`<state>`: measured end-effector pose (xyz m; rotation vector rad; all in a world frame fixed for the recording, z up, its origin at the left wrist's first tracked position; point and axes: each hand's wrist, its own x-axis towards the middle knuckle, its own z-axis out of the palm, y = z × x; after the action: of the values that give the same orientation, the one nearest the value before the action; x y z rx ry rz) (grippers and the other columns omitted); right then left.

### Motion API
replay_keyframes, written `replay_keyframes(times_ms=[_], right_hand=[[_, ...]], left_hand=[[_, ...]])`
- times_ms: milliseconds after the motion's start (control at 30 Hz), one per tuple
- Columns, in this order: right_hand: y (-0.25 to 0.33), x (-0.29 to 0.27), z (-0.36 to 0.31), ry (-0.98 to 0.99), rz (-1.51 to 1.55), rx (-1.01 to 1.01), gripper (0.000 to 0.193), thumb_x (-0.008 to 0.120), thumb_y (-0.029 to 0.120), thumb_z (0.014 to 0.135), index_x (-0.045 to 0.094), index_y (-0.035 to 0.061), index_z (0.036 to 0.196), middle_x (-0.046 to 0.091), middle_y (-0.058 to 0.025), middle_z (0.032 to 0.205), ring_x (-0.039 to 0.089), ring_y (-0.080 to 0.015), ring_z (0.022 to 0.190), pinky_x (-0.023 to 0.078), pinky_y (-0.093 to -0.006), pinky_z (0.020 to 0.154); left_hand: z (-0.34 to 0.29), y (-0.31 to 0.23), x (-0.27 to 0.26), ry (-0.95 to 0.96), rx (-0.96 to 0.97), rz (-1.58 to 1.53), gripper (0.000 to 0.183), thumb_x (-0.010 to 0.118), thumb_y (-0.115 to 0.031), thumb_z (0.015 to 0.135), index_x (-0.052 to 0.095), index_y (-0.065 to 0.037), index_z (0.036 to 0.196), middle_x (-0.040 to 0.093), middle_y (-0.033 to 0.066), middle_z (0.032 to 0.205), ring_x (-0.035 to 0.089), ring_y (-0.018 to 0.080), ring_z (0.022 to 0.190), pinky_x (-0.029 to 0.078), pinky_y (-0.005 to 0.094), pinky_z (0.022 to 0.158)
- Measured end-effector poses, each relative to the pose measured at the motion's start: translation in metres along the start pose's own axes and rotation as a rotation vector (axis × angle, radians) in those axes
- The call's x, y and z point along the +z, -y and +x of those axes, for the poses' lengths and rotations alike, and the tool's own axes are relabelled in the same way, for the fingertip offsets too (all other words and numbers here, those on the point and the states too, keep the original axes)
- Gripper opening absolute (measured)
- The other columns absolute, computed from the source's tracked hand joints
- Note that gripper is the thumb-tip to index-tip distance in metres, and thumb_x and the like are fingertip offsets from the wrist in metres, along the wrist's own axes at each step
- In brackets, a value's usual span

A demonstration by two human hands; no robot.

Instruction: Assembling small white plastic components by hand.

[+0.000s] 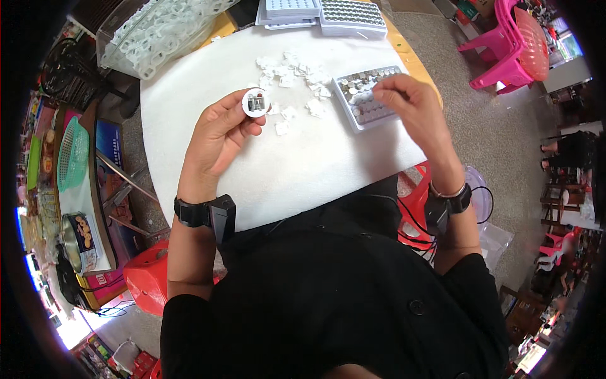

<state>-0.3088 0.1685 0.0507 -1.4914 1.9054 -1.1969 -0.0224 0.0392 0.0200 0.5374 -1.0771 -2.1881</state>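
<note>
My left hand (224,129) is closed around the edge of a small round white plastic housing (255,102), held above the table. Its open face is turned up and shows a dark recess with metal and a bit of red inside. Over to the right, my right hand (413,104) reaches over a pale plastic tray (355,125) with rows of small silver button cells (365,79). Thumb and forefinger are pinched together at the tray's right side; whatever lies between them is too small to make out.
Small white plastic pieces (287,76) lie scattered on the white cloth-covered table (189,145). At the far edge sit stacked trays (353,19) of silver cells. A clear bin (161,38) of translucent white parts stands far left. A pink chair (505,47) is beyond the right side.
</note>
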Motion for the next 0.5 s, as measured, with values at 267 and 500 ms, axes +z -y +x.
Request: replay_keyframes(times_ms=[267,500], right_hand=[[0.003,0.028,-0.012,-0.081,-0.394,-0.267,0.007,0.065,0.005,0.071,0.067,0.0043,0.078,0.060,-0.0105,0.078,0.056,-0.0281,0.083,0.045,-0.0374,0.072],[0.007,0.034,-0.016,-0.060,-0.320,-0.230,0.009,0.063,0.002,0.073,0.066,0.0024,0.081,0.060,-0.0104,0.078,0.058,-0.0261,0.072,0.046,-0.0340,0.065]], left_hand=[[0.003,0.001,0.000,0.001,-0.019,0.031,0.033,0.056,-0.010,0.090,0.052,0.007,0.118,0.063,0.0158,0.099,0.063,0.0190,0.082,0.054,0.0249,0.070],[0.003,0.004,0.005,-0.030,-0.013,0.043,0.036,0.055,-0.010,0.090,0.048,0.009,0.120,0.060,0.0166,0.102,0.060,0.0148,0.081,0.052,0.0212,0.070]])
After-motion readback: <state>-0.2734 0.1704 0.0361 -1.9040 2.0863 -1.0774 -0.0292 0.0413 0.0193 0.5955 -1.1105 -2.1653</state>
